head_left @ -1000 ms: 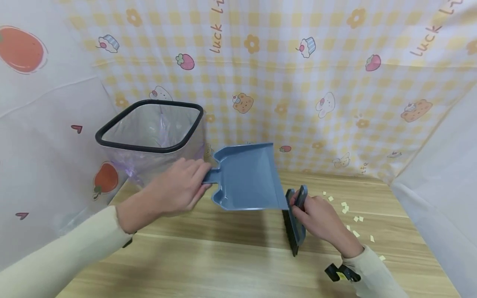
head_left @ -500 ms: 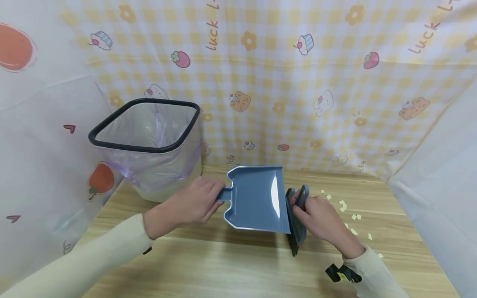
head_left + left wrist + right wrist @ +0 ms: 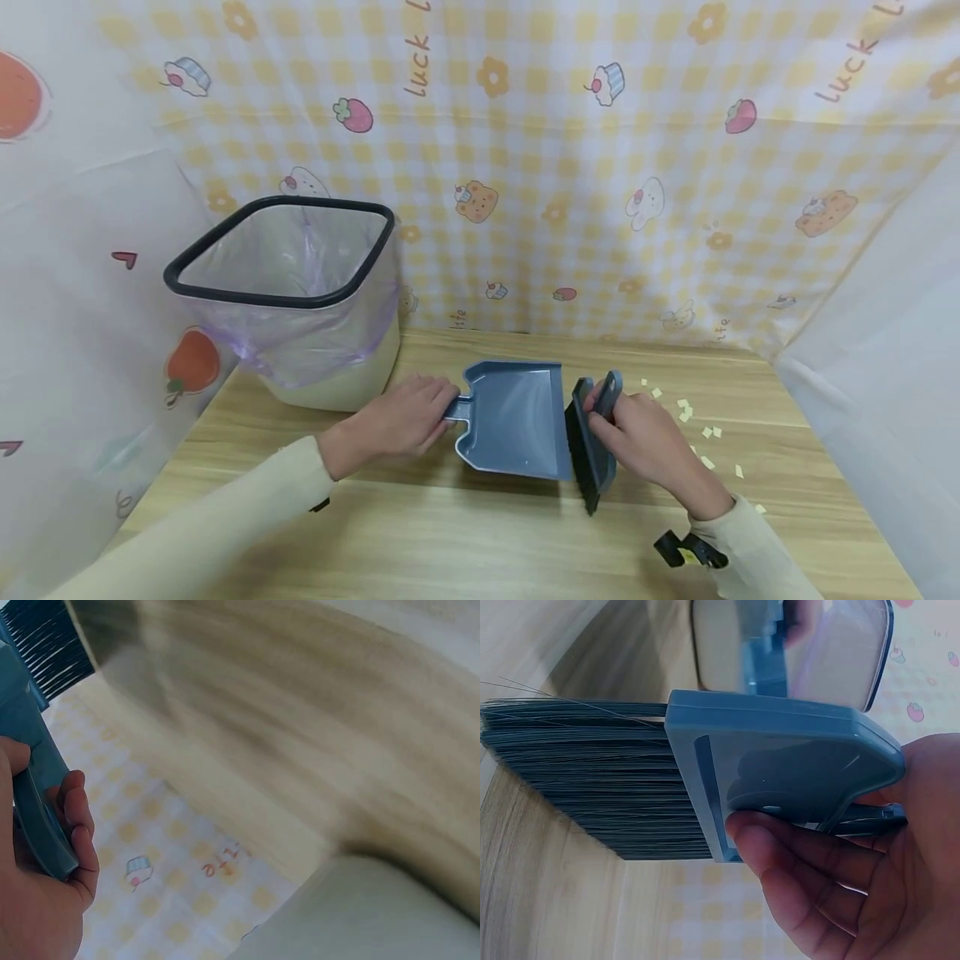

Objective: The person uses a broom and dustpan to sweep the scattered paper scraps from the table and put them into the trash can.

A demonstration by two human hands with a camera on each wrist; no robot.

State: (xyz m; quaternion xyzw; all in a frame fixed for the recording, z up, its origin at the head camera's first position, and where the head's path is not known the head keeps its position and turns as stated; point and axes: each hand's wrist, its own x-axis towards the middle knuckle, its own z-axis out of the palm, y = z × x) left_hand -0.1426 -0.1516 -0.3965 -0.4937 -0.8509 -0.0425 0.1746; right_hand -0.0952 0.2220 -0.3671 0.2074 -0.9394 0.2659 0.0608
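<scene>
My left hand (image 3: 405, 417) grips the handle of a blue-grey dustpan (image 3: 513, 421), whose hollow faces up, low over the wooden table. In the left wrist view its handle (image 3: 41, 795) lies in the curled fingers. With my right hand (image 3: 648, 442) I hold a matching hand brush (image 3: 600, 446), its dark bristles close to the dustpan's front lip. The right wrist view shows fingertips against the brush's flat body (image 3: 787, 761) and long dark bristles (image 3: 592, 776). Several small pale yellow scraps (image 3: 707, 462) lie on the table just beyond the right hand.
A bin (image 3: 337, 367) with a black rim and a clear purplish liner stands at the back left. The wooden table (image 3: 465, 550) meets a yellow checked cloth (image 3: 525, 167) behind and white sheets at both sides. Each wrist carries a dark camera mount.
My left hand has brought the dustpan down and slightly right from in front of the bin toward the table. The right hand and brush have stayed almost still; the head view has shifted slightly.
</scene>
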